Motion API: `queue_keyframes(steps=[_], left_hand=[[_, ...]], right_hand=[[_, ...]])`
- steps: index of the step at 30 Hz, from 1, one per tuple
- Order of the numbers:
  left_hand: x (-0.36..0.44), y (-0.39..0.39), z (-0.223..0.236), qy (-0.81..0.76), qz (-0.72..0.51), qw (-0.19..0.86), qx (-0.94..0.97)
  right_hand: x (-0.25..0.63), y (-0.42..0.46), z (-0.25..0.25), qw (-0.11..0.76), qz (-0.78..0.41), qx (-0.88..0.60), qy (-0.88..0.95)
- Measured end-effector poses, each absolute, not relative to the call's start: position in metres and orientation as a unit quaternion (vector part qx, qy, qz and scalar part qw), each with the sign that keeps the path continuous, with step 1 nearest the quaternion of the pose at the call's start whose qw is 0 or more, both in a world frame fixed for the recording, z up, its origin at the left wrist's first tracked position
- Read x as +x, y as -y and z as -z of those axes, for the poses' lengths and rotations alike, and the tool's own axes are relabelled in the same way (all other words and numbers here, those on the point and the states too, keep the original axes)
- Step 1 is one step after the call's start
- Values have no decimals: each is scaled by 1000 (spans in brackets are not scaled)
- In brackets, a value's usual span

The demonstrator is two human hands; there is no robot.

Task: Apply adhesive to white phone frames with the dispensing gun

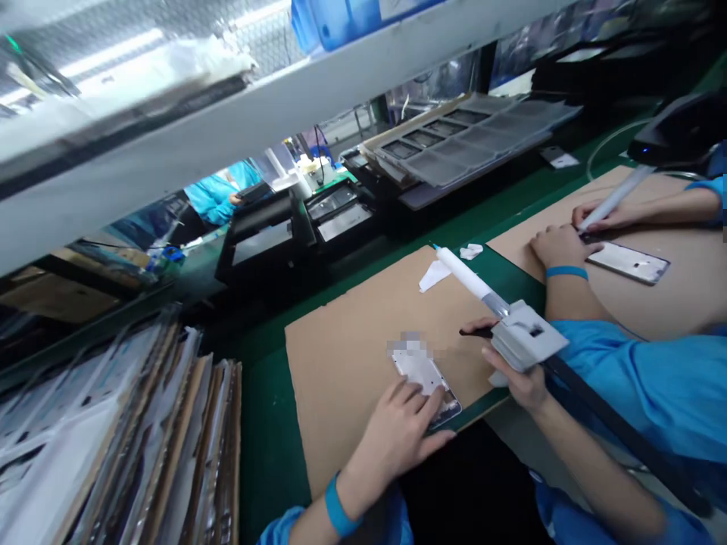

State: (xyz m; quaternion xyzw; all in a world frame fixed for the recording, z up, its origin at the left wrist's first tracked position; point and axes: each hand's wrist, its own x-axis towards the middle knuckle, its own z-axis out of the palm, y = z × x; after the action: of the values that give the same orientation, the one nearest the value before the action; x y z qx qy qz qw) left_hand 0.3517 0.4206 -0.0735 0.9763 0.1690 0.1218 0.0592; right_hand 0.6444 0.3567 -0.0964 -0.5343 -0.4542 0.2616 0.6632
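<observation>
Near the cardboard sheet's (346,333) front edge, the left hand (397,428) is pressing a phone housing (423,372) with spread fingers. The right hand (519,375) is curling its fingers around a glue gun (500,310).

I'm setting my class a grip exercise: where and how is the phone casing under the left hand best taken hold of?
Probably by its two long edges, coming from above. The phone casing is thin and lies flat on the cardboard, so its narrow rims offer the likeliest pinch. The left hand covers part of the near half; the far half looks freer.
</observation>
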Motion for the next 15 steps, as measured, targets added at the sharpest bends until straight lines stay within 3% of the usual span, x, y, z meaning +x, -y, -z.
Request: queue_keyframes(steps=[7,15], left_hand=[[367,-484,47,-368,-112,-51,922],[335,-425,-3,-327,-229,-7,917]], right_hand=[[635,-383,119,699,-272,-515,415],[638,-381,118,716,-315,-535,319]])
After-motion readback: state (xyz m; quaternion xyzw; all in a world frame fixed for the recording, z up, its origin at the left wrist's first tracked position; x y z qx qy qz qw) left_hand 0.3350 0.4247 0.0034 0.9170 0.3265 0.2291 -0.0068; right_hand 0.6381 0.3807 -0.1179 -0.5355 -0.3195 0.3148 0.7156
